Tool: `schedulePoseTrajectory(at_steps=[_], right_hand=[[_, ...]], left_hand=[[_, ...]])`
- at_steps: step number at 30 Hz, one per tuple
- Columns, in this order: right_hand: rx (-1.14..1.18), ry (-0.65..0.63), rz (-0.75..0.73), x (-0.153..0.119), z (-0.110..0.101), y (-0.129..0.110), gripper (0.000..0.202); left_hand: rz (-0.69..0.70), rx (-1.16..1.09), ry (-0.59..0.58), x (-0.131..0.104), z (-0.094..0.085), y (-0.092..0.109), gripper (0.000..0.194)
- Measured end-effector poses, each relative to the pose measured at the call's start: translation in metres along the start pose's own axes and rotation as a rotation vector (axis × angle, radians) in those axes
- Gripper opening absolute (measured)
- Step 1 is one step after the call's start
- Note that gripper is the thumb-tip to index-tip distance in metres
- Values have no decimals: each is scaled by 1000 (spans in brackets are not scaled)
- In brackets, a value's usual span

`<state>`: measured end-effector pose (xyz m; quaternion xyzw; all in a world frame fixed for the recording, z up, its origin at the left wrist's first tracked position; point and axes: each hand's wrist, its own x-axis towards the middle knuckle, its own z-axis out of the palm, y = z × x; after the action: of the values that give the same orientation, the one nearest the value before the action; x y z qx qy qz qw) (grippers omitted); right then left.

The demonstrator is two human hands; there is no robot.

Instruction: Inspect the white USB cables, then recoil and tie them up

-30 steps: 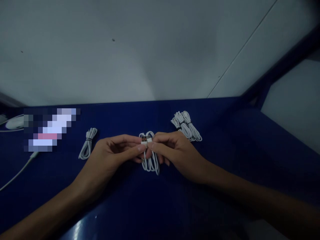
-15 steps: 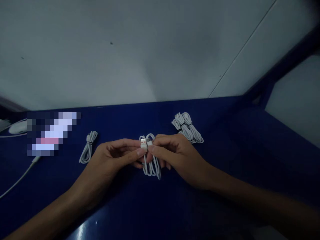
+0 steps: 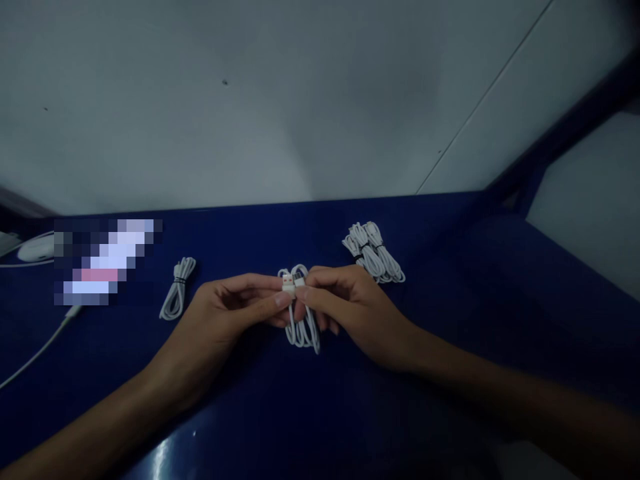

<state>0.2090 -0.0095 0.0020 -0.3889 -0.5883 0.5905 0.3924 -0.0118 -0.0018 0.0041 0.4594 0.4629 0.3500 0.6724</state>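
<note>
Between my two hands is a white USB cable (image 3: 302,333), folded into loops that hang below my fingers. My left hand (image 3: 240,303) pinches it from the left, thumb on the USB plug (image 3: 289,283), whose metal end points up. From the right, my right hand (image 3: 345,297) grips the same cable, its thumb by the second plug (image 3: 299,279). The two plugs lie side by side. My fingers hide part of the loops.
A tied white cable bundle (image 3: 178,288) lies left of my hands on the blue table (image 3: 320,427). Several more tied bundles (image 3: 375,253) lie at the back right. At the left are a blurred-out object (image 3: 107,263) with a white cord (image 3: 37,360) and a white rounded device (image 3: 36,249). A pale wall (image 3: 320,100) stands behind.
My hands keep their hold on the cable. The right thumb has shifted slightly left toward the USB plug. The whole view has moved a little.
</note>
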Motion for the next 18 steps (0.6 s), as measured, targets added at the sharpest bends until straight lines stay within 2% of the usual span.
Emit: schedulePoseTrajectory(at_steps=[6,18], right_hand=[[40,-2,3,-1,3,-1,32],[-2,6,44,1,3,-2,29]], left_hand=[[16,-32,-28,0,0,1,14],[5,-33,-24,0,1,2,18]])
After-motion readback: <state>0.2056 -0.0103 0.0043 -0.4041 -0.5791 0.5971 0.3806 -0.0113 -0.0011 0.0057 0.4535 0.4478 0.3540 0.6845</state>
